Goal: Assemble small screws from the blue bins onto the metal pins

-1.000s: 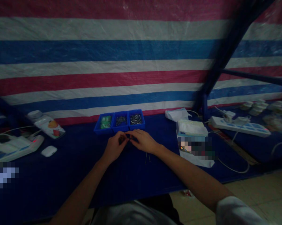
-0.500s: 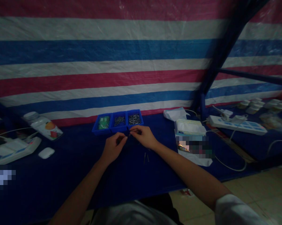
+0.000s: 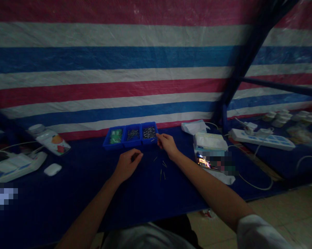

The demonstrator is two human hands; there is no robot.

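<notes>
My right hand is at the front right corner of the right blue bin. Its thumb and forefinger pinch a small thin metal piece, apparently a screw. My left hand hovers over the table in front of the bins, fingers curled and thumb against the forefinger; whatever it may hold is hidden. Several loose screws lie on the blue tabletop between my hands, one pair nearest me. The right bin and the middle bin contain small metal parts; the left bin has green-and-white packets.
To the left are a bottle, a white case and a power strip. On the right a tissue pack lies beside a phone, with another power strip farther over. A striped sheet hangs behind.
My hands were close together before; my right hand has moved right and slightly back to the right bin's corner. My left hand stays nearly in place. More loose screws now show on the table.
</notes>
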